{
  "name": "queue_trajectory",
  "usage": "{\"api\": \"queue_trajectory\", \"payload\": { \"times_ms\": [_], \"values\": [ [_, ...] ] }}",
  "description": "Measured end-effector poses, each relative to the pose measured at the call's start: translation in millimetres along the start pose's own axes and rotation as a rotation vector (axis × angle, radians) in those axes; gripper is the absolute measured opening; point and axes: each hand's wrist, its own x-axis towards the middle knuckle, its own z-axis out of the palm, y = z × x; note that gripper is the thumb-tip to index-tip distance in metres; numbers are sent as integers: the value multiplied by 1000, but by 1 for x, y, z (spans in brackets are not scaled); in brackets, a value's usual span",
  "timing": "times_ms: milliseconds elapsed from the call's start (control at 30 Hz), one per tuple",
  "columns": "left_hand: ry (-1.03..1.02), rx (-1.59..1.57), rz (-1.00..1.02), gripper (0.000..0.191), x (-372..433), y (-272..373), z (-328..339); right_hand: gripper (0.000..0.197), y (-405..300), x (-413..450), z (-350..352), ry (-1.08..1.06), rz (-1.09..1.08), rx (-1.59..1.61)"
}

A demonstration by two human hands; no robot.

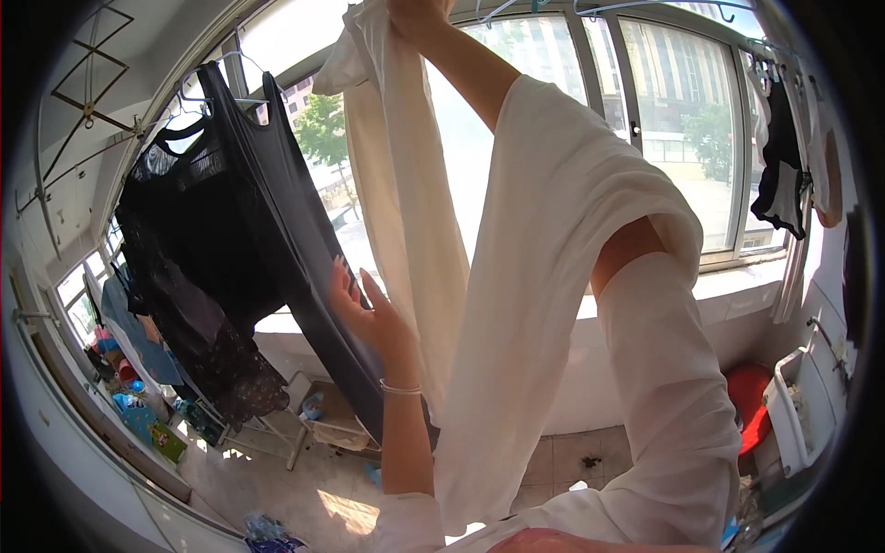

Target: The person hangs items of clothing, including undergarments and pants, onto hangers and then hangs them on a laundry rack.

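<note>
At the top edge my right hand (417, 19) is raised and partly cut off, gripping a cream-white garment (404, 207). The garment hangs in long folds in front of the window. More white cloth (525, 276) drapes over my right forearm and falls towards my lap; I cannot tell whether it is one piece with the hanging garment. My left hand (373, 318), with a bracelet at its wrist, is held up with fingers apart and nothing in it. It is between the cream garment and a dark grey garment (304, 263) on a hanger.
A black garment (207, 242) hangs at the left beside other clothes. Blue hangers (664, 8) are overhead. Windows (677, 138) span the back. Low down stand a small rack (297, 422), a red basin (748, 408) and a white sink (788, 408).
</note>
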Motion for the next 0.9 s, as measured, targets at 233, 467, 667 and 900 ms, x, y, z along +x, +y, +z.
{"api": "queue_trajectory", "payload": {
  "times_ms": [233, 467, 667, 900],
  "values": [
    [-747, 231, 787, 84, -32, 223, -10, 62, -50, -131, -47, -35, -681, 284],
    [-983, 22, 524, 29, -125, 187, 32, 69, -63, -288, -175, -696, -655, 637],
    [-648, -133, -309, 14, -168, 124, -30, 68, -14, -361, -324, -1216, -54, 814],
    [-35, -260, -613, 20, -156, 135, -159, 68, 29, -404, -436, -1593, 843, 897]
  ]
}}
